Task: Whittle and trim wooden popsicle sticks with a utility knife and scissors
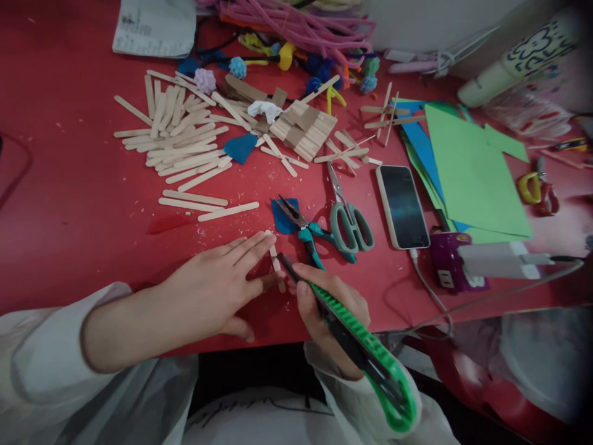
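Near the front edge of the red table lies a wooden craft stick (275, 259). My left hand (217, 281) rests flat with its fingers stretched out, the fingertips touching the stick near its far end and another finger near its lower part. My right hand (331, 303) is closed around a green and black utility knife (365, 349). The knife's blade end is at the middle of the stick, on its right side. Just beyond my hands are teal-handled pliers (310, 235) on a blue scrap, and grey-green scissors (349, 222).
A pile of craft sticks (180, 136) spreads at the back left, beside a glued stick panel (303, 130). Pink pipe cleaners (296, 25) lie at the back. To the right are a phone (403, 207) on a cable, green paper (472, 173) and a purple power adapter (456, 262).
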Demonstrator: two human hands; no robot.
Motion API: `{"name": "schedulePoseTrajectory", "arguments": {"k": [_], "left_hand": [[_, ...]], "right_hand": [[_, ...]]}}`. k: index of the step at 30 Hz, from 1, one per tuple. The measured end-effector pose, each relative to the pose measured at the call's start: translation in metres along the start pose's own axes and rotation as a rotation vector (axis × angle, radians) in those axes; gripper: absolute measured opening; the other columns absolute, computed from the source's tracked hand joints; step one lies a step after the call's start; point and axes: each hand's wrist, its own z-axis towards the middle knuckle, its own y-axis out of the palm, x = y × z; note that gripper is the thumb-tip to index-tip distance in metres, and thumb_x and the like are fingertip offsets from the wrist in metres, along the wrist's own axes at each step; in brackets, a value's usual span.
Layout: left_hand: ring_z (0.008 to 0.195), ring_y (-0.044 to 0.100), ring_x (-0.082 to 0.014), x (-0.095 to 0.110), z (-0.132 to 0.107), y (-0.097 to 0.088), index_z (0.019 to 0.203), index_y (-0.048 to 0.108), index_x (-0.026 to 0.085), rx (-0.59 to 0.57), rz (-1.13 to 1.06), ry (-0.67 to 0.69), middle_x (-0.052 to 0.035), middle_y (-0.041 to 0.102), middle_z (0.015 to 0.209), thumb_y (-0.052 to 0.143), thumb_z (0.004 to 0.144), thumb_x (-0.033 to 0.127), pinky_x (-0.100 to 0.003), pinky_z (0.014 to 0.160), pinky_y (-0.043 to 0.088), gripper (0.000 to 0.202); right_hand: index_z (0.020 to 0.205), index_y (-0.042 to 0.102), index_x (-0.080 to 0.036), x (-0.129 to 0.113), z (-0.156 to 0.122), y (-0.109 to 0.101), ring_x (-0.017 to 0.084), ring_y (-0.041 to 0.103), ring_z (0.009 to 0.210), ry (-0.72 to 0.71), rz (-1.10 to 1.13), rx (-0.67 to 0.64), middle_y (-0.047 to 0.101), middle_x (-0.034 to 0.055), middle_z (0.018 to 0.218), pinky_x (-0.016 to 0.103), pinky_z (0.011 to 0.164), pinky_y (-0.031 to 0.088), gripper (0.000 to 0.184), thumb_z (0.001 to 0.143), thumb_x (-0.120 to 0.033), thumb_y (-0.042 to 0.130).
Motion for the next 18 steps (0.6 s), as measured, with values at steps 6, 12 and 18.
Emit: {"name": "schedulePoseTrajectory", "arguments": {"k": [6, 12, 18], "left_hand": [[0.130, 0.037, -0.0371, 0.001, 0.000, 0.000, 0.112, 0.064, 0.015, -0.002, 0.002, -0.011, -0.0246, 0.035, 0.143, 0.075, 0.055, 0.059, -0.045, 0.101, 0.041, 0.073], [0.130, 0.038, -0.0365, 0.001, 0.000, 0.002, 0.117, 0.062, 0.016, 0.005, -0.018, -0.016, -0.0244, 0.038, 0.142, 0.074, 0.055, 0.061, -0.044, 0.102, 0.039, 0.077], [0.130, 0.038, -0.0362, 0.000, 0.001, 0.003, 0.119, 0.061, 0.018, 0.006, -0.005, -0.006, -0.0231, 0.039, 0.142, 0.074, 0.052, 0.063, -0.043, 0.103, 0.038, 0.082]], "right_hand": [[0.102, 0.058, -0.021, 0.002, 0.001, -0.003, 0.010, 0.067, 0.067, 0.002, 0.049, -0.074, 0.071, 0.0002, 0.083, 0.019, 0.066, 0.055, 0.022, 0.083, -0.010, 0.055], [0.099, 0.057, -0.018, 0.003, 0.011, -0.002, 0.008, 0.063, 0.059, -0.045, 0.045, -0.128, 0.069, -0.0006, 0.074, 0.017, 0.059, 0.052, 0.016, 0.084, -0.011, 0.055], [0.098, 0.057, -0.018, 0.004, 0.011, 0.001, 0.007, 0.062, 0.056, -0.052, 0.059, -0.114, 0.069, -0.0008, 0.074, 0.016, 0.058, 0.052, 0.015, 0.085, -0.012, 0.053]]}}
